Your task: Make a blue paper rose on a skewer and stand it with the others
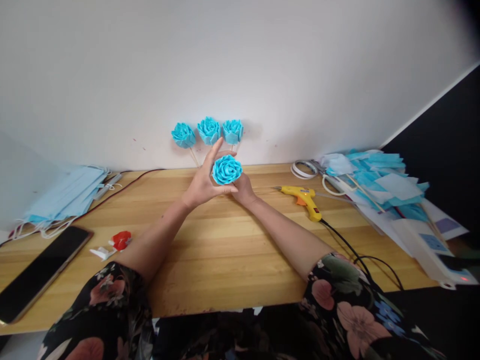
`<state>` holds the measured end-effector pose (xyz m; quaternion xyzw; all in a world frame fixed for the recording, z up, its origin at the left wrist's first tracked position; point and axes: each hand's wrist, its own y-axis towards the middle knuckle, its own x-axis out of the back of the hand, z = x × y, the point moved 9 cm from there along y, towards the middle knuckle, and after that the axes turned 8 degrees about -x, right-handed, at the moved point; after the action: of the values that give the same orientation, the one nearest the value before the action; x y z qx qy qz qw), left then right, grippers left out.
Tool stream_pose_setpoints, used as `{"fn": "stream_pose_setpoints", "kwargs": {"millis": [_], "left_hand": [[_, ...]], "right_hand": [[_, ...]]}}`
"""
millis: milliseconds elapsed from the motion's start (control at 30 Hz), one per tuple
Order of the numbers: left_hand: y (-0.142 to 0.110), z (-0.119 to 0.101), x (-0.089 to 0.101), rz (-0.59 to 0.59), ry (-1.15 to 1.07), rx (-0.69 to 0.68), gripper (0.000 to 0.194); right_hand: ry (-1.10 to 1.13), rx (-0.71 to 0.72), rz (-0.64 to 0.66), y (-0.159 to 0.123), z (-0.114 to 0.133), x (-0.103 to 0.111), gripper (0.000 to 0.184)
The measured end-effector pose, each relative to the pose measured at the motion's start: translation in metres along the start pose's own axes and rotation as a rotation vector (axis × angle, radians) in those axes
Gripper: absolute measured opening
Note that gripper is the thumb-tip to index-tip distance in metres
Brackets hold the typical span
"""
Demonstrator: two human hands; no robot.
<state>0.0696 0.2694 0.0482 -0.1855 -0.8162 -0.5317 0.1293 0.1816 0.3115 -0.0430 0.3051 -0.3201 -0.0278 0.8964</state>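
Observation:
A blue handmade flower [227, 170] with layered, folded petals faces me above the middle of the table. My left hand [204, 182] curves around its left side, thumb along the lower petals and fingers over the top. Below and behind the bloom, my right hand [243, 190] is closed at the flower's base; its fingertips and the stem are hidden. Beyond my hands, three similar blue flowers stand on thin sticks against the wall: a left one [183, 135], a middle one [209, 130] and a right one [233, 131].
A yellow glue gun [305, 197] with a black cord lies right, near a tape roll [303, 169], scissors [333, 185] and a pile of blue and white pieces [386, 175]. Left are face masks [69, 192], a phone [41, 272] and a small red item [122, 240].

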Motion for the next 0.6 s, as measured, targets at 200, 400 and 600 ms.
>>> {"fn": "stream_pose_setpoints", "kwargs": {"millis": [200,400,600], "left_hand": [[-0.032,0.05,0.0,-0.134,0.043,0.245,0.074],[-0.052,0.07,0.005,-0.258,0.03,0.283,0.039],[-0.056,0.073,0.011,-0.344,0.022,0.256,0.041]], "right_hand": [[-0.002,0.045,-0.001,0.0,0.007,0.003,0.034],[-0.01,0.049,0.006,0.003,0.007,-0.001,0.029],[0.023,0.027,-0.02,0.004,0.004,0.006,0.029]]}}
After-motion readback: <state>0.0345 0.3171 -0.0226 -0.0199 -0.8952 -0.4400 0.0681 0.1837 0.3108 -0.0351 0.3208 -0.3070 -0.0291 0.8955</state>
